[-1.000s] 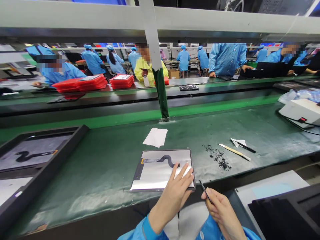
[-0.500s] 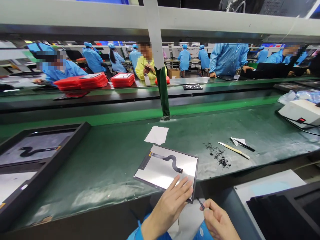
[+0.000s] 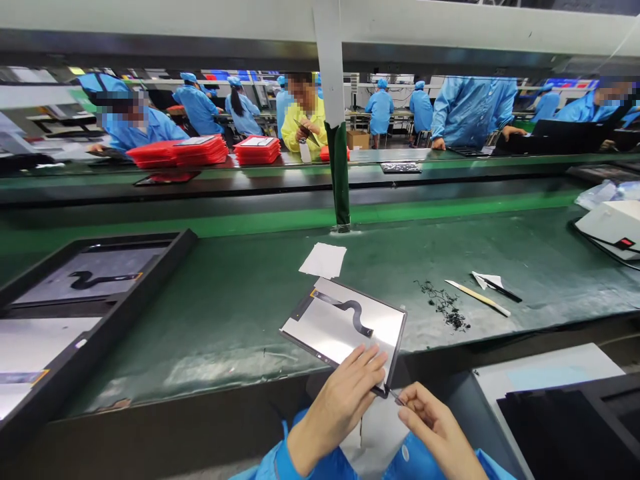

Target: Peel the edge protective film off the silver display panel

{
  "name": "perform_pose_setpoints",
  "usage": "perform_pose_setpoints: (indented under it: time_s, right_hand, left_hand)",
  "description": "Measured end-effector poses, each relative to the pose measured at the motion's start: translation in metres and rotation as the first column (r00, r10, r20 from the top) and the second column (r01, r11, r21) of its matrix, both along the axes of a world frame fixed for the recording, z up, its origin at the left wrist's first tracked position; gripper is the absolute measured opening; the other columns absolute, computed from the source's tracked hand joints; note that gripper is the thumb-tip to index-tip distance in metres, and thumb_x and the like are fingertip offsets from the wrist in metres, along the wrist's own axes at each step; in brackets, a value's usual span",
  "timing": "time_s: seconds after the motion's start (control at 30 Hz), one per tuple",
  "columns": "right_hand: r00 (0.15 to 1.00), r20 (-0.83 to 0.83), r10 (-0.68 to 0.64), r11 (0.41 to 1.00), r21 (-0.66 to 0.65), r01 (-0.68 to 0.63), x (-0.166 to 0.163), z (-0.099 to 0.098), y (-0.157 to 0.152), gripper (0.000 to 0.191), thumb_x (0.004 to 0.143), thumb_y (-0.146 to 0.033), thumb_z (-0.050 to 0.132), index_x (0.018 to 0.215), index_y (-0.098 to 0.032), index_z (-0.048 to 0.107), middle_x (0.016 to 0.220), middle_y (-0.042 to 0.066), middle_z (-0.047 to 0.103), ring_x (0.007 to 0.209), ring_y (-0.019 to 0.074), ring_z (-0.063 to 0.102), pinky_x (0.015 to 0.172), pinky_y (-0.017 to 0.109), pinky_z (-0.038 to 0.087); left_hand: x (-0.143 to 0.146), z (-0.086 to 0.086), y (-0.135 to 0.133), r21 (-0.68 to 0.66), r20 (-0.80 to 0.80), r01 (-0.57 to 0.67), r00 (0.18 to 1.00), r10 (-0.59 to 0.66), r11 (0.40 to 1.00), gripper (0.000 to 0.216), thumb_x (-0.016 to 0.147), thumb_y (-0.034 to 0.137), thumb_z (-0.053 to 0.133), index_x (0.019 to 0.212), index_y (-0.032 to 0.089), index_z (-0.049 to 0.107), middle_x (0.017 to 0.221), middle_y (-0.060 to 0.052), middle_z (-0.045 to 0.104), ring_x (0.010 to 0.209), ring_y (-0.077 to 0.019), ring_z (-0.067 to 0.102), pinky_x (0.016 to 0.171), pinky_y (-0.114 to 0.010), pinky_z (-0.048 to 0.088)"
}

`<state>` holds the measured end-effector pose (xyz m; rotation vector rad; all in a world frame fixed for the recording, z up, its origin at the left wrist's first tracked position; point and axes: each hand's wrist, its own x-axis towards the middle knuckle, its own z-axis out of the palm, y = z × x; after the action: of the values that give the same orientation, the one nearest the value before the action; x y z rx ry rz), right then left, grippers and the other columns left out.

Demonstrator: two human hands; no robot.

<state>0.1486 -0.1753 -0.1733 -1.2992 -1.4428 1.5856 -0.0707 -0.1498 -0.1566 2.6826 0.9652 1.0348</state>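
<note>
A tablet display panel lies tilted across the bench's front edge, its silvery back up, with a dark curved flex cable on it. My left hand rests flat over its near right part, fingers stretched out; the thumb is hidden. Pinched between the fingers of my right hand are thin dark tweezers, their tip touching the panel's near right corner. Whether the tip grips anything there is too small to tell. Beneath that corner, a white sheet lies over my lap.
Black scraps, a pale-handled blade and a black pen-like tool lie right of the panel. White paper is behind it. A black tray with more panels stands left, a white device far right. Co-workers sit beyond.
My right hand has brought the tweezers up and left, from just off the panel to its corner. The left hand stays on the panel. The whole view has shifted slightly.
</note>
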Motion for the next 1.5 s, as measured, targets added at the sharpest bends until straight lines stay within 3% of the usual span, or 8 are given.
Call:
perform_pose_setpoints:
  time_s: [0.13, 0.27, 0.4, 0.5, 0.9, 1.5]
  right_hand:
    - [0.999, 0.015, 0.043, 0.998, 0.035, -0.044, 0.001, 0.001, 0.003, 0.054, 0.088, -0.069, 0.053, 0.073, -0.018, 0.062, 0.061, -0.004, 0.041, 0.059, 0.0138, 0.038, 0.057, 0.027, 0.032]
    - [0.997, -0.006, 0.077, 0.997, -0.017, -0.077, 0.003, 0.004, 0.005, 0.053, 0.089, -0.07, 0.052, 0.082, -0.019, 0.062, 0.058, -0.007, 0.031, 0.055, 0.0118, 0.027, 0.052, 0.027, 0.025]
    - [0.995, -0.017, 0.1, 0.995, -0.014, -0.1, 0.004, 0.005, 0.006, 0.05, 0.086, -0.069, 0.058, 0.078, -0.02, 0.058, 0.064, -0.005, 0.04, 0.06, 0.013, 0.036, 0.057, 0.026, 0.031]
    - [0.992, 0.018, 0.121, 0.993, 0.004, -0.121, 0.005, 0.005, 0.008, 0.053, 0.089, -0.069, 0.052, 0.076, -0.018, 0.062, 0.062, -0.003, 0.043, 0.06, 0.0138, 0.038, 0.058, 0.028, 0.032]
    - [0.99, -0.115, 0.08, 0.986, -0.139, -0.096, 0.005, 0.009, 0.017, 0.06, 0.083, -0.075, 0.057, 0.075, -0.017, 0.065, 0.051, -0.009, 0.028, 0.05, 0.0099, 0.021, 0.05, 0.028, 0.016]
    - [1.0, -0.012, -0.011, 0.994, -0.113, 0.01, 0.025, 0.04, 0.05, 0.062, 0.079, -0.077, 0.059, 0.077, -0.016, 0.069, 0.053, -0.007, 0.032, 0.051, 0.0096, 0.022, 0.047, 0.026, 0.016]
  left_hand:
    - [-0.001, -0.002, 0.0, 0.005, -0.004, -0.001, 1.0, 0.001, 1.0, 0.028, 0.1, 0.005, 0.042, 0.125, 0.01, 0.052, 0.136, -0.017, 0.063, 0.139, -0.0232, 0.047, 0.116, -0.044, 0.04]
    - [-0.002, -0.007, 0.0, -0.019, 0.006, 0.001, 1.0, -0.001, 1.0, 0.03, 0.099, 0.004, 0.042, 0.126, 0.011, 0.052, 0.137, -0.017, 0.062, 0.141, -0.0232, 0.045, 0.115, -0.045, 0.042]
    - [-0.002, -0.007, 0.0, -0.019, 0.016, -0.001, 1.0, 0.002, 1.0, 0.029, 0.099, 0.005, 0.042, 0.125, 0.011, 0.054, 0.136, -0.016, 0.063, 0.141, -0.0221, 0.045, 0.115, -0.043, 0.042]
    - [-0.002, -0.004, 0.0, -0.006, 0.021, -0.007, 1.0, 0.007, 1.0, 0.027, 0.1, 0.006, 0.041, 0.124, 0.011, 0.054, 0.135, -0.016, 0.063, 0.141, -0.0212, 0.045, 0.115, -0.041, 0.042]
    - [-0.004, -0.006, 0.001, -0.035, 0.028, 0.016, 0.999, -0.015, 0.999, 0.029, 0.101, 0.008, 0.042, 0.128, 0.011, 0.053, 0.137, -0.016, 0.063, 0.141, -0.0218, 0.045, 0.114, -0.043, 0.043]
    - [-0.005, -0.001, 0.001, -0.046, 0.004, 0.026, 1.0, -0.026, 0.999, 0.03, 0.101, 0.007, 0.041, 0.127, 0.011, 0.053, 0.135, -0.016, 0.063, 0.14, -0.0225, 0.045, 0.114, -0.042, 0.044]
